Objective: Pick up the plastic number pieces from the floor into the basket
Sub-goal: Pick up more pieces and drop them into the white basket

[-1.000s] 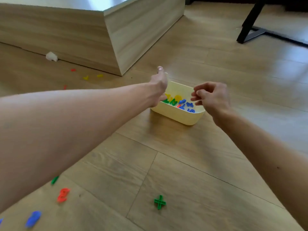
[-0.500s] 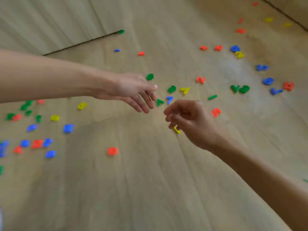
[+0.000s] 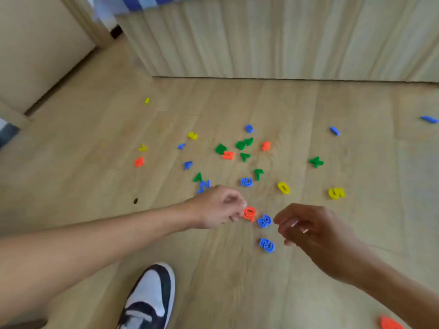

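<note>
Left hand (image 3: 217,207) pinches red piece (image 3: 250,214); right hand (image 3: 316,233) hovers beside blue 8 (image 3: 264,221).

number pieces (image 3: 247,182) lie scattered on the floor (image 3: 95,162) ahead of a shoe (image 3: 152,298).

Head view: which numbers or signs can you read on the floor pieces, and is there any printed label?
"5": right yellow piece.
"0": middle yellow piece.
"8": blue piece.
"+": green piece, tilted.
The rest are too blurred or turned to read; no printed labels show.
</note>
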`<state>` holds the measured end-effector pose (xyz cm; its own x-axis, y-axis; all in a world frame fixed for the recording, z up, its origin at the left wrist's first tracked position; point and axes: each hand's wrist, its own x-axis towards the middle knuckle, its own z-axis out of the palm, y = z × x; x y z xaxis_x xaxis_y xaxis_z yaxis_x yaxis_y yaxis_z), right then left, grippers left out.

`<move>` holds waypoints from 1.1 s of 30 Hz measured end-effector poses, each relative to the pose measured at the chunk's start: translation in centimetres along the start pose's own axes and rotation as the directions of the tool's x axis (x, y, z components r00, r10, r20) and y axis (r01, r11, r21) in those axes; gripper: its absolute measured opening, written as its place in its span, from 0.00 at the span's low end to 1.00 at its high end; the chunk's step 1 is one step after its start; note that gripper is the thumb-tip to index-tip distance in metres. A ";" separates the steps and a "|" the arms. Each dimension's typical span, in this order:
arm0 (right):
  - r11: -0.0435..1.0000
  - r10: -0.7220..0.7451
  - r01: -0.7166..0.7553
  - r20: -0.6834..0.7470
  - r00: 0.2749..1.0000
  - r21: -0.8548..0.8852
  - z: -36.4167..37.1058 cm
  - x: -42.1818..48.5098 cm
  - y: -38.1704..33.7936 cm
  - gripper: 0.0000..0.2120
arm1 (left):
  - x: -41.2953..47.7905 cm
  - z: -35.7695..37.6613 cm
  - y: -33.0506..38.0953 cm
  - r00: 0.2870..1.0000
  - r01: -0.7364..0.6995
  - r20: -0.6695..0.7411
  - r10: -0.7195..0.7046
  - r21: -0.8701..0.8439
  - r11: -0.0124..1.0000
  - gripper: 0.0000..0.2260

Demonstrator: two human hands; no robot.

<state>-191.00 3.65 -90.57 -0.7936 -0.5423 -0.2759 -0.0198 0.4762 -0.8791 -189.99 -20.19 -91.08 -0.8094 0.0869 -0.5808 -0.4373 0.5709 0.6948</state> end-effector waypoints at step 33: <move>0.998 0.047 -0.046 -0.041 0.998 0.034 21.6 37.0 -11.8 0.17 | 30.2 -49.1 -24.5 0.683 0.263 -0.679 0.269 0.572 0.777 0.09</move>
<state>-206.97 -36.96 -98.75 -0.8182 -0.4902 -0.3005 0.0368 0.4768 -0.8782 -222.96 -71.64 -104.89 -0.9365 -0.3418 0.0780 -0.3286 0.9333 0.1448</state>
